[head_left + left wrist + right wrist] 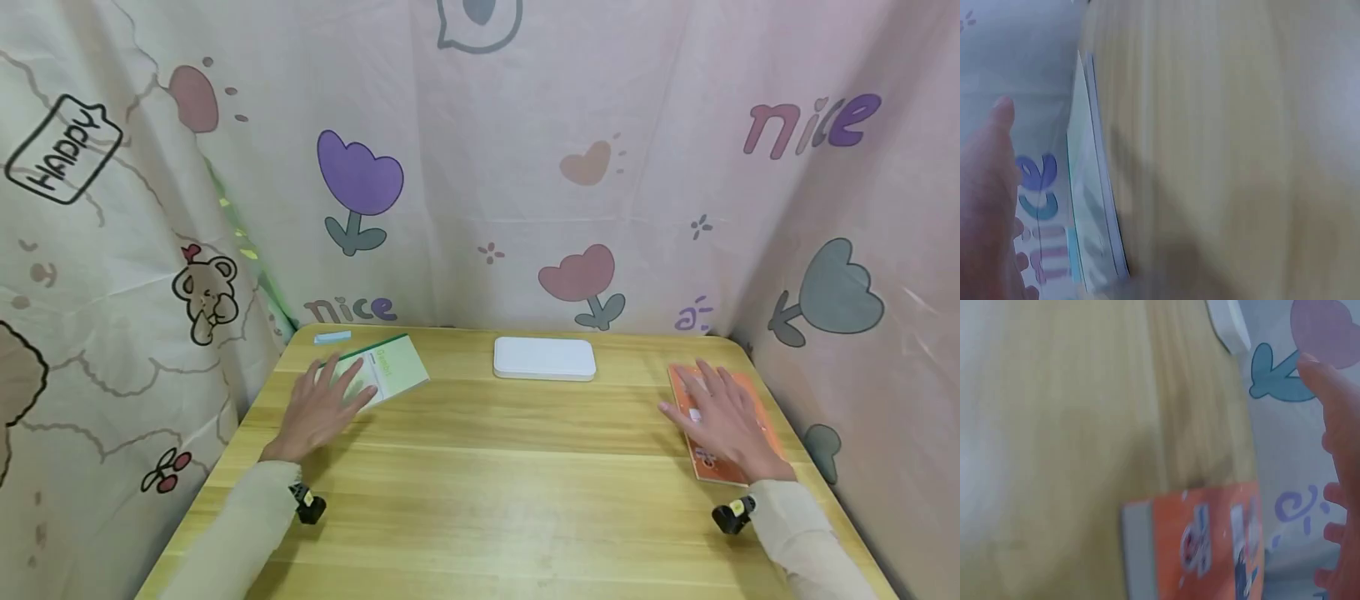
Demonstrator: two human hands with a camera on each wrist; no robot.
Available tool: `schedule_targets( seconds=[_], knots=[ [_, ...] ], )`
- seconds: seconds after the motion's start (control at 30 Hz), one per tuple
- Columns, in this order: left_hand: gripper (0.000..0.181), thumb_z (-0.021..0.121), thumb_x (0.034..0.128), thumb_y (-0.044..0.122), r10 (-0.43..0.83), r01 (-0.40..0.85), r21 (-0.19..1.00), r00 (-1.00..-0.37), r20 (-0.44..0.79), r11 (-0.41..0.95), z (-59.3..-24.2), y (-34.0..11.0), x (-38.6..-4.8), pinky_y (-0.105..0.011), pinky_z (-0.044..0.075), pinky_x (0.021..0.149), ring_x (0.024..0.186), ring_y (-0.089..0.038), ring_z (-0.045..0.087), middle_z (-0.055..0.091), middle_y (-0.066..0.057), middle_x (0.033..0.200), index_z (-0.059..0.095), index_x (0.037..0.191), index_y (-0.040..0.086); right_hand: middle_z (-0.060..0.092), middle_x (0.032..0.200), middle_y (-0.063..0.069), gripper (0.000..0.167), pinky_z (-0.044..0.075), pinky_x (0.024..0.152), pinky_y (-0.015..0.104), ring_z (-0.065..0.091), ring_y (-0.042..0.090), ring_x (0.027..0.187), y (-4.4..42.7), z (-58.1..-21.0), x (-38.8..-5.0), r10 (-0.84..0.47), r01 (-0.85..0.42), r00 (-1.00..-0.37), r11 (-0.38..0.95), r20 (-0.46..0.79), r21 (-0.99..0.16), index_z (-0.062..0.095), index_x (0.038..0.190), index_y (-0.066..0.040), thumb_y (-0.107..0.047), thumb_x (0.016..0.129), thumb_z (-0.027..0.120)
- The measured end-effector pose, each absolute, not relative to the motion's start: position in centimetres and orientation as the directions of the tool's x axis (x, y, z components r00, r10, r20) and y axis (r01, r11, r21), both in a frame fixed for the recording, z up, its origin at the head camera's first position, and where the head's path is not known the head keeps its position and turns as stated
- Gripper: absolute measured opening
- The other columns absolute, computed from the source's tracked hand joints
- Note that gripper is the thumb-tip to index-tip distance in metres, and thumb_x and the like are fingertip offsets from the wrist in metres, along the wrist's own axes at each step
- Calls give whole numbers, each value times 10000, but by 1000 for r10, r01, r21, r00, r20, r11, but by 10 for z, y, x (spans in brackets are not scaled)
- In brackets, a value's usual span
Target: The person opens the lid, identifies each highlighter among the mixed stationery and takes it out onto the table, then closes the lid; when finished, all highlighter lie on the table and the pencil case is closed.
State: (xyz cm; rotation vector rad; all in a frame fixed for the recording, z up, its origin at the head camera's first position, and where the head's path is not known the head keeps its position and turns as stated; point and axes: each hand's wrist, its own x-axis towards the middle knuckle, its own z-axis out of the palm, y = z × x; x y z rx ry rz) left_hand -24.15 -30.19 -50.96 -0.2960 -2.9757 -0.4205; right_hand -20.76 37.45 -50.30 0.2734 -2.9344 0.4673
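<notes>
Above the pale green notebook [401, 367] at the table's back left, my left hand [318, 412] hovers with spread, relaxed fingers and holds nothing. In the left wrist view a gap shows between that hand and the notebook's thick page edge [1107, 200]. A small light blue item [332, 337] lies just behind the notebook. My right hand [723, 421] is over an orange book [712, 471] on the right side, its fingers also spread. The right wrist view shows the book [1172, 544] lying apart from the raised fingers. Part of each cover is hidden under a hand.
A white, flat, rounded box [543, 357] lies at the back middle of the wooden table [510, 500]. Printed curtains [480, 167] hang behind the table and along both sides. Small black cameras sit on both wrists.
</notes>
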Motion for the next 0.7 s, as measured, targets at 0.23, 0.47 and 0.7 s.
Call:
schedule_targets(
  seconds=[0.23,0.47,0.7],
  knots=[
    [807,413,1100,710,207,245,318,-967,149,916,-508,-260,-265,-762,184,1270,1613,-538,187,209,-252,1780,370,1711,185,168,1776,309,868,155,1157,901,158,632,1588,354,-496,-230,-154,-206,-974,907,166,-366,285,1733,-133,-616,1075,580],
    [770,468,1111,648,221,268,384,-962,163,884,-505,-215,-283,-761,254,1260,1616,-535,207,245,-257,1767,402,1689,144,159,1782,291,829,180,1169,891,163,609,1596,334,-496,-255,-176,-236,-969,869,174,-434,267,1742,-171,-583,1092,577],
    [731,526,1114,586,227,272,439,-962,152,856,-504,-175,-299,-729,275,1278,1640,-508,193,230,-239,1781,409,1681,139,136,1802,256,806,162,1197,878,142,588,1618,315,-498,-277,-190,-253,-967,812,171,-526,252,1749,-229,-554,1094,590]
  ],
)
